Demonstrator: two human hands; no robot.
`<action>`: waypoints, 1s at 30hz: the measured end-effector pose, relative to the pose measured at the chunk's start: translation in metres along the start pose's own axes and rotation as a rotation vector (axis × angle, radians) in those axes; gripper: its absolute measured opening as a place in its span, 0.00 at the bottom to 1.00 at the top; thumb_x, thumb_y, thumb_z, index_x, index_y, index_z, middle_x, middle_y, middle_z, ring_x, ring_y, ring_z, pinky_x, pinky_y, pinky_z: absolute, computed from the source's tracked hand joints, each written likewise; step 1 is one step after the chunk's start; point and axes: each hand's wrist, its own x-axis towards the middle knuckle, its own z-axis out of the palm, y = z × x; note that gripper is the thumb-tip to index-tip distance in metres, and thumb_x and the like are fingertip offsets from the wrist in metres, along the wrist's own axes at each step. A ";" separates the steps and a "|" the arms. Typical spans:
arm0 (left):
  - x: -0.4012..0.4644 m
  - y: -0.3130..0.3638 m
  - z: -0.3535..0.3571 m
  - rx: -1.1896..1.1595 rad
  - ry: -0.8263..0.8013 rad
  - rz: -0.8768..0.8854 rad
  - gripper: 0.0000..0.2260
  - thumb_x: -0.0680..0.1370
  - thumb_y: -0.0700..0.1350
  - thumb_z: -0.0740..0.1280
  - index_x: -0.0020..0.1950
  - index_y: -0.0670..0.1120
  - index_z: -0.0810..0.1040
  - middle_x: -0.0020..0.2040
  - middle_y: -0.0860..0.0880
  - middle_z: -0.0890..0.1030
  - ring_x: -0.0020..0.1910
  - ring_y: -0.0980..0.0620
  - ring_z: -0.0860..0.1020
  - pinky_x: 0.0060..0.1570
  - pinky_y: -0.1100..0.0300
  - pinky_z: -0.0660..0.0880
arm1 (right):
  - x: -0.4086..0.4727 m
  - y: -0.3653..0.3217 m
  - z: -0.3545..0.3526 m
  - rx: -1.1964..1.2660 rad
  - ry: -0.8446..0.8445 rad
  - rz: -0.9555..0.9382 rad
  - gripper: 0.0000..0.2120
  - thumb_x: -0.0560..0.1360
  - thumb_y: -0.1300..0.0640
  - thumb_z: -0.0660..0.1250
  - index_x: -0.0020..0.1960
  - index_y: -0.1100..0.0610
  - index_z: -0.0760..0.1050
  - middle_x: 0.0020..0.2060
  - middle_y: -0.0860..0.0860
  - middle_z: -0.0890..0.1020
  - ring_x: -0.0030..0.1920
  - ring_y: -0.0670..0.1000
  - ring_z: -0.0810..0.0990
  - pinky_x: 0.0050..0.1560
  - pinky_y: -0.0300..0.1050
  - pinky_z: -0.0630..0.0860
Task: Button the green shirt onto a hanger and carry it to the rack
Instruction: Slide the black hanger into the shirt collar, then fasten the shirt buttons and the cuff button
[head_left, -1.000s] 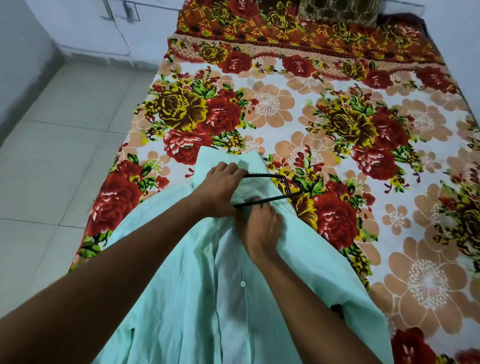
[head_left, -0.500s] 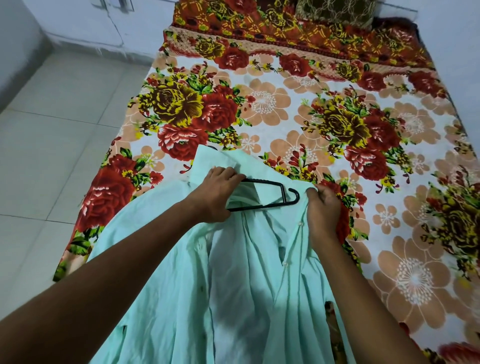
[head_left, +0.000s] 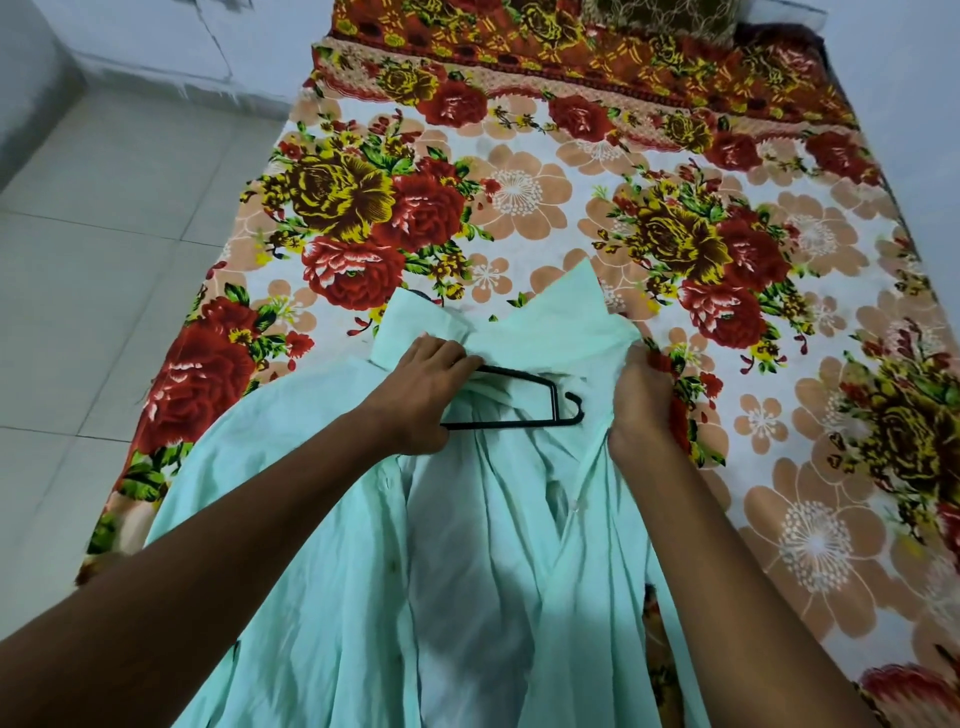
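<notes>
Floral bed (head_left: 519, 192): left hand (head_left: 423, 395) grips black hanger (head_left: 524, 402), right hand (head_left: 641, 397) pinches green shirt (head_left: 322, 545) placket; hanger seating underway, next likely draping the right shoulder, then buttoning.

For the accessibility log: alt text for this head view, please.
A person's left hand grips a black hanger inside an unbuttoned green shirt on a floral bedspread, while the right hand grips the shirt's right front edge.

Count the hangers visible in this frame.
1. A black hanger lies inside the open green shirt on the bed, its left end in the left hand. Others could be hidden under the fabric.
</notes>
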 end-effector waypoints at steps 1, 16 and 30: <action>0.003 0.001 0.000 0.005 -0.002 -0.009 0.44 0.60 0.42 0.77 0.76 0.39 0.70 0.61 0.41 0.75 0.60 0.40 0.69 0.63 0.49 0.67 | -0.009 -0.001 0.001 -0.069 -0.093 -0.020 0.21 0.85 0.45 0.60 0.58 0.63 0.79 0.49 0.55 0.84 0.51 0.60 0.83 0.52 0.50 0.81; -0.040 0.040 0.025 -0.080 0.250 -0.463 0.33 0.68 0.42 0.68 0.74 0.44 0.71 0.70 0.38 0.73 0.68 0.33 0.70 0.65 0.41 0.68 | -0.051 0.102 0.014 -0.816 -0.679 -0.739 0.26 0.82 0.58 0.64 0.79 0.55 0.65 0.73 0.53 0.74 0.72 0.53 0.72 0.73 0.52 0.70; -0.250 0.197 0.064 -0.183 0.177 -0.850 0.16 0.70 0.47 0.75 0.53 0.41 0.76 0.47 0.42 0.74 0.45 0.38 0.74 0.43 0.47 0.71 | -0.215 0.215 -0.116 -1.185 -0.072 -0.719 0.27 0.73 0.48 0.74 0.69 0.55 0.73 0.59 0.57 0.76 0.58 0.60 0.75 0.56 0.56 0.74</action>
